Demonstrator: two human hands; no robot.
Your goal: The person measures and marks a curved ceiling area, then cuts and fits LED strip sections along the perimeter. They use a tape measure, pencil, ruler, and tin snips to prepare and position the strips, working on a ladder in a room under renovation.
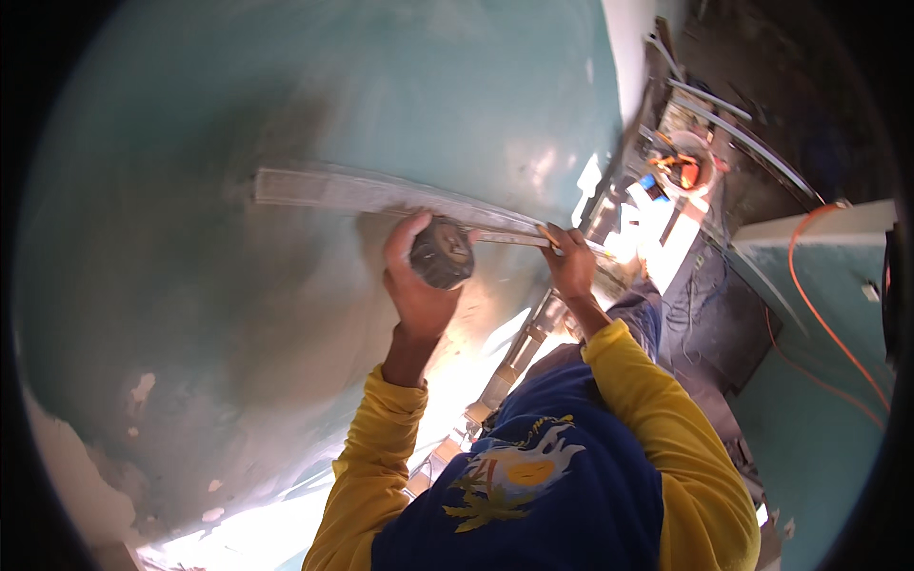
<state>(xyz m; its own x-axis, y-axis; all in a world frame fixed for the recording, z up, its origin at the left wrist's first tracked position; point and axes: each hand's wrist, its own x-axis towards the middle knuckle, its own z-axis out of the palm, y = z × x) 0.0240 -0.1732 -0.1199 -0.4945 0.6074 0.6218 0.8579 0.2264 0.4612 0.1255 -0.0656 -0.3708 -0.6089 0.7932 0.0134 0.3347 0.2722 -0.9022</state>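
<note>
A dark tape measure (442,253) is gripped in my left hand (411,285), with my fingers wrapped round its case. Its pale blade (509,238) runs out to the right as far as my right hand (573,269). The fingers of that hand are pinched on a thin orange-yellow pencil (546,234), right at the blade; whether they also grip the blade is hard to tell. Just above both hands, a long grey metal straight bar (324,188) lies against the green-blue wall (190,247). Part of its lower edge is behind my left hand.
At the upper right stands a bucket (687,167) with orange-handled tools in it, near a small blue object (651,187). Long pale strips (752,143) lie beyond. An orange cable (809,276) hangs along the right-hand wall (819,457). Strong sunlight patches cross the floor.
</note>
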